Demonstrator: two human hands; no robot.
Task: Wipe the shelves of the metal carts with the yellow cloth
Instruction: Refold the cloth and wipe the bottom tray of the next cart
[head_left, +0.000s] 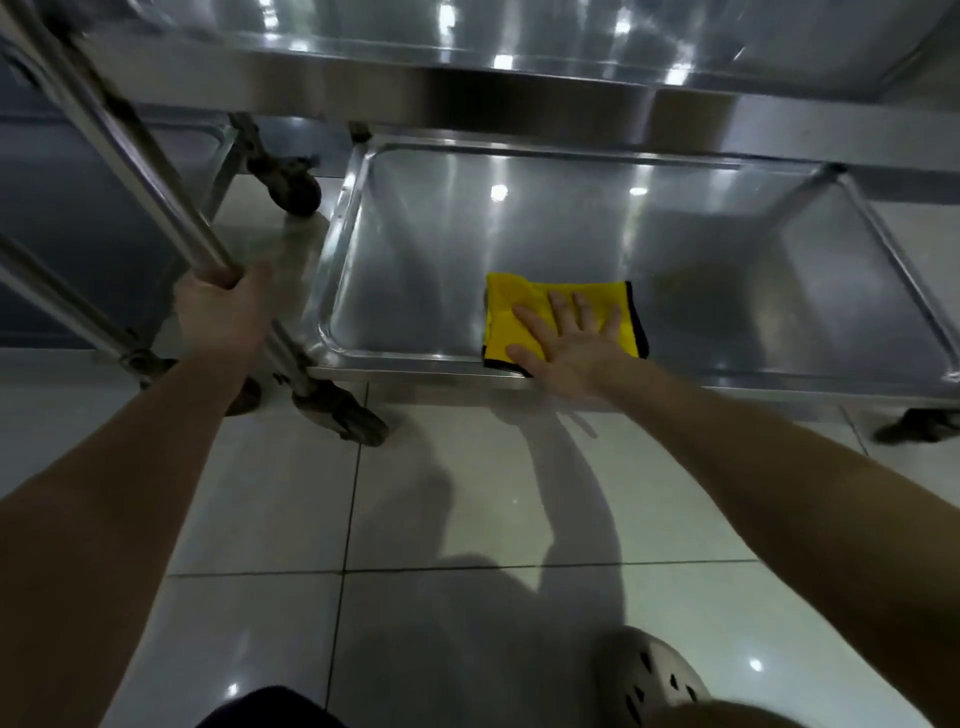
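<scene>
A folded yellow cloth (511, 317) with a black edge lies on the bottom shelf (597, 234) of a steel cart, near its front rim. My right hand (574, 343) rests flat on the cloth, fingers spread, pressing it onto the shelf. My left hand (223, 312) is closed around the cart's upright post (156, 171) at the front left corner. The upper shelf (467, 78) overhangs the top of the view.
A second steel cart (62, 218) stands to the left, close against this one. Dark caster wheels (348, 415) sit at the corners, another at the right (914, 423). White glossy floor tiles (441, 519) stretch toward me. My shoe (649, 675) is at the bottom.
</scene>
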